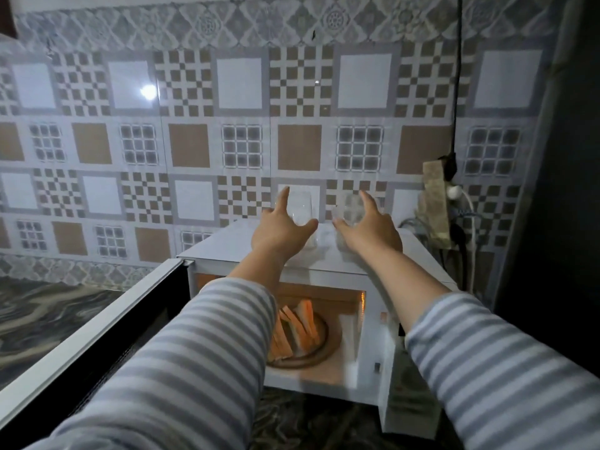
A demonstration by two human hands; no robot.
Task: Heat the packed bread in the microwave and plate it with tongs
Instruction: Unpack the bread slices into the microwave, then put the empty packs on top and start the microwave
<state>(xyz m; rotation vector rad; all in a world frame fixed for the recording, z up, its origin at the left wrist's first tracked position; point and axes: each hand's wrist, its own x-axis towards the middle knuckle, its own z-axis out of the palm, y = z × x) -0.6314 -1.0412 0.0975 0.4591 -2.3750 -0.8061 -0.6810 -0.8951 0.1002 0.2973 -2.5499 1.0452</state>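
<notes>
While the sliced bread (297,331) sits on its round brown plate (319,354) inside the open white microwave (328,264) at lower centre, left hand (281,228) and right hand (370,230), fingers spread and gripping nothing, reach for two clear plastic containers (303,207) on top, probably for plating

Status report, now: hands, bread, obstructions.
Both hands, left hand and right hand, open, reaching at clear glasses atop white microwave. Sliced bread inside, door open.
</notes>
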